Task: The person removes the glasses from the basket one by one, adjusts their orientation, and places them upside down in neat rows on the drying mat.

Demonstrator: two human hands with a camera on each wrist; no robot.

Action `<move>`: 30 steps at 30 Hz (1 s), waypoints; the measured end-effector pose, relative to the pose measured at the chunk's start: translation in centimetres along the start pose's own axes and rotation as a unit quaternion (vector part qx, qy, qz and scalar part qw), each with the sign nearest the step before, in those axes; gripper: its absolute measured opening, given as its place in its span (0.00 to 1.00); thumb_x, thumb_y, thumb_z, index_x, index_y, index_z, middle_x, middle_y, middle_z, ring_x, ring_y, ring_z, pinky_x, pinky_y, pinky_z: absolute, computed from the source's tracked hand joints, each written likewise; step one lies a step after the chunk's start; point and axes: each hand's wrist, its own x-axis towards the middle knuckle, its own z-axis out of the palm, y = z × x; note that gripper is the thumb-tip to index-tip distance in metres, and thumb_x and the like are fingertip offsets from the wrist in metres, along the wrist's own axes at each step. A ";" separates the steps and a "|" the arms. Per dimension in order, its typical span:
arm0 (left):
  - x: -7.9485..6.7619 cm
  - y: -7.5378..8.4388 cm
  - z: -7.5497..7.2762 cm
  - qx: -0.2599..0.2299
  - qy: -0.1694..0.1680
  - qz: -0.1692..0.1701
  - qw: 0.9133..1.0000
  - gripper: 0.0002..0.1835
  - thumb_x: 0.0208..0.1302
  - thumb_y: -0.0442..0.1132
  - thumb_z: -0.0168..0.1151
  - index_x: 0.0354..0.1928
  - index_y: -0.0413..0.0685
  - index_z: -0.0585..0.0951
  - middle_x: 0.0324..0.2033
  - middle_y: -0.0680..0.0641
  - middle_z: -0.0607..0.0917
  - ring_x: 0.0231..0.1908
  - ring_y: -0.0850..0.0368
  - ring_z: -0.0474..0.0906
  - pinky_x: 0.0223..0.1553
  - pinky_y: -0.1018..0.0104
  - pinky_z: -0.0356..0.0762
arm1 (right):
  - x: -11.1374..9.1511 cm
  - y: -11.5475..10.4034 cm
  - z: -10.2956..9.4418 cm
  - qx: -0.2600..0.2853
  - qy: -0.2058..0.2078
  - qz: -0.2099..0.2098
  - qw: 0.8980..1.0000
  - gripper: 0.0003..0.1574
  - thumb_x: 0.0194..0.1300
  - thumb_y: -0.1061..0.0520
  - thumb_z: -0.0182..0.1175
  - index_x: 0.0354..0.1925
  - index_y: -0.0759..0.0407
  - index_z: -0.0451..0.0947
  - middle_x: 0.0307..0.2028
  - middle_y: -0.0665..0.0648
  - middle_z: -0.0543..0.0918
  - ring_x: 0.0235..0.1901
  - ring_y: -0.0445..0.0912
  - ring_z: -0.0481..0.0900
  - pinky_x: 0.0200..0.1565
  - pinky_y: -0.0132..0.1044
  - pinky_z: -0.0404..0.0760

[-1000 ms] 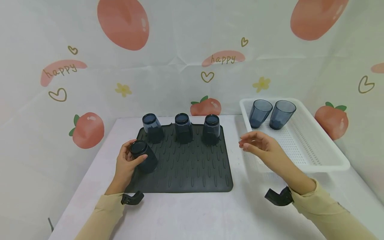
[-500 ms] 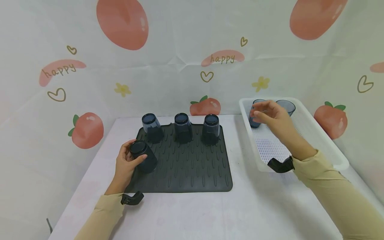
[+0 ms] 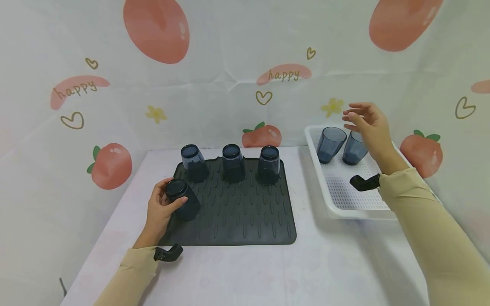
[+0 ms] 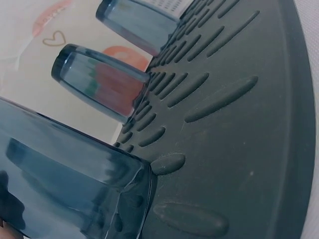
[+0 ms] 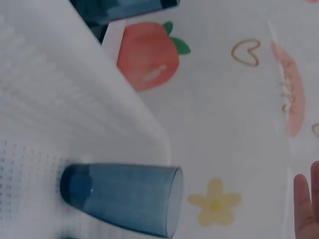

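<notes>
My left hand [image 3: 160, 212] grips an upside-down blue glass [image 3: 185, 202] at the front left of the black drying mat [image 3: 245, 216]; in the left wrist view this glass [image 4: 75, 174] stands rim down on the mat. Over the white basket [image 3: 329, 191] hovers my right hand [image 3: 369, 123], fingers loosely bent and holding nothing. Below it, one upright blue glass [image 3: 354, 149] is partly hidden by the hand, and another upright glass [image 3: 330, 144] stands to its left. The right wrist view shows a glass [image 5: 122, 196] in the basket, apart from my fingertips [image 5: 301, 199].
Along the mat's back edge stand three more upside-down glasses: a left one [image 3: 195, 163], a middle one [image 3: 234, 163] and a right one [image 3: 269, 165]. A patterned wall sheet [image 3: 214, 106] hangs behind the white table [image 3: 245, 276].
My right hand has moved from beside the basket's left wall, up and to the right, to above the glasses there. The left hand and its glass have stayed put.
</notes>
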 end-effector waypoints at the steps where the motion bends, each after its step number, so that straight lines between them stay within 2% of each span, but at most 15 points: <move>1: 0.0 0.0 0.0 0.000 0.000 -0.001 1.000 0.39 0.55 0.23 0.67 0.68 0.43 0.62 0.56 0.54 0.71 0.58 0.67 0.71 0.56 0.82 0.71 | 0.2 0.2 -0.3 0.002 0.007 0.000 1.000 0.11 0.68 0.66 0.56 0.49 0.59 0.76 0.38 0.51 0.83 0.40 0.39 0.84 0.41 0.24 0.83; 6: 0.0 0.0 0.0 -0.001 0.003 -0.004 1.000 0.38 0.55 0.22 0.66 0.68 0.42 0.62 0.56 0.53 0.71 0.58 0.67 0.71 0.56 0.82 0.71 | 1.2 1.0 -1.6 0.009 0.055 0.015 0.998 0.12 0.68 0.66 0.56 0.48 0.57 0.76 0.38 0.50 0.82 0.39 0.38 0.82 0.40 0.23 0.82; 9: 0.1 -0.1 -0.1 0.001 0.004 -0.003 1.000 0.38 0.56 0.22 0.66 0.68 0.42 0.62 0.56 0.53 0.71 0.58 0.66 0.71 0.56 0.82 0.71 | 1.6 1.5 -2.5 -0.023 0.083 0.031 0.996 0.13 0.68 0.65 0.56 0.49 0.55 0.75 0.39 0.47 0.81 0.39 0.36 0.80 0.39 0.20 0.80; 11: 0.1 -0.3 -0.2 -0.001 0.005 -0.003 1.000 0.38 0.55 0.22 0.66 0.68 0.43 0.62 0.56 0.53 0.71 0.58 0.66 0.71 0.56 0.82 0.71 | 1.8 1.8 -3.0 -0.064 0.096 0.041 0.992 0.14 0.68 0.64 0.56 0.51 0.54 0.74 0.40 0.45 0.80 0.39 0.35 0.79 0.39 0.18 0.78; 14: 0.2 -0.5 -0.3 -0.001 0.003 -0.001 1.000 0.39 0.56 0.22 0.66 0.68 0.43 0.62 0.57 0.53 0.71 0.58 0.65 0.71 0.56 0.82 0.71 | 2.1 2.4 -3.9 -0.155 0.107 0.054 0.981 0.17 0.69 0.61 0.55 0.55 0.51 0.73 0.42 0.40 0.77 0.42 0.33 0.77 0.41 0.18 0.75; 17: 0.3 -0.8 -0.4 -0.004 0.001 0.001 1.000 0.39 0.56 0.22 0.66 0.68 0.44 0.62 0.57 0.52 0.71 0.58 0.65 0.71 0.56 0.81 0.71 | 2.2 3.1 -4.6 -0.229 0.111 0.072 0.964 0.19 0.70 0.58 0.54 0.58 0.47 0.72 0.43 0.36 0.75 0.45 0.31 0.75 0.45 0.21 0.71; 19: 0.3 -0.9 -0.4 -0.005 -0.001 0.004 1.000 0.39 0.55 0.22 0.66 0.68 0.45 0.62 0.57 0.52 0.71 0.58 0.65 0.71 0.56 0.81 0.71 | 2.2 3.6 -5.2 -0.252 0.112 0.088 0.957 0.19 0.71 0.55 0.54 0.59 0.45 0.71 0.44 0.34 0.73 0.47 0.31 0.74 0.47 0.23 0.69; 22: 0.3 -1.0 -0.4 -0.009 -0.003 0.007 1.000 0.39 0.55 0.22 0.66 0.68 0.45 0.63 0.57 0.52 0.71 0.58 0.65 0.71 0.56 0.81 0.72 | 2.2 4.4 -5.8 -0.271 0.117 0.113 0.949 0.22 0.71 0.52 0.53 0.62 0.47 0.69 0.46 0.34 0.72 0.52 0.35 0.73 0.51 0.25 0.69; 25: 0.2 -0.8 -0.4 -0.013 -0.007 0.011 1.000 0.39 0.55 0.22 0.66 0.68 0.43 0.62 0.57 0.52 0.71 0.58 0.65 0.71 0.56 0.81 0.72 | 2.2 5.0 -6.2 -0.290 0.121 0.138 0.939 0.27 0.72 0.49 0.52 0.66 0.51 0.66 0.51 0.40 0.73 0.58 0.41 0.71 0.57 0.30 0.69; 27: 0.2 -0.7 -0.4 -0.014 -0.007 0.011 1.000 0.39 0.55 0.22 0.66 0.68 0.42 0.62 0.57 0.52 0.71 0.58 0.65 0.71 0.56 0.81 0.72 | 2.2 5.3 -6.4 -0.302 0.123 0.155 0.932 0.31 0.72 0.47 0.51 0.69 0.55 0.62 0.58 0.50 0.73 0.62 0.45 0.68 0.62 0.34 0.68; 30: 0.1 -0.4 -0.2 -0.013 -0.004 0.007 1.000 0.39 0.55 0.22 0.66 0.68 0.42 0.62 0.57 0.52 0.72 0.57 0.65 0.72 0.56 0.80 0.72 | 2.1 5.6 -6.5 -0.323 0.122 0.181 0.921 0.37 0.71 0.44 0.51 0.72 0.57 0.57 0.68 0.61 0.66 0.69 0.50 0.60 0.69 0.42 0.62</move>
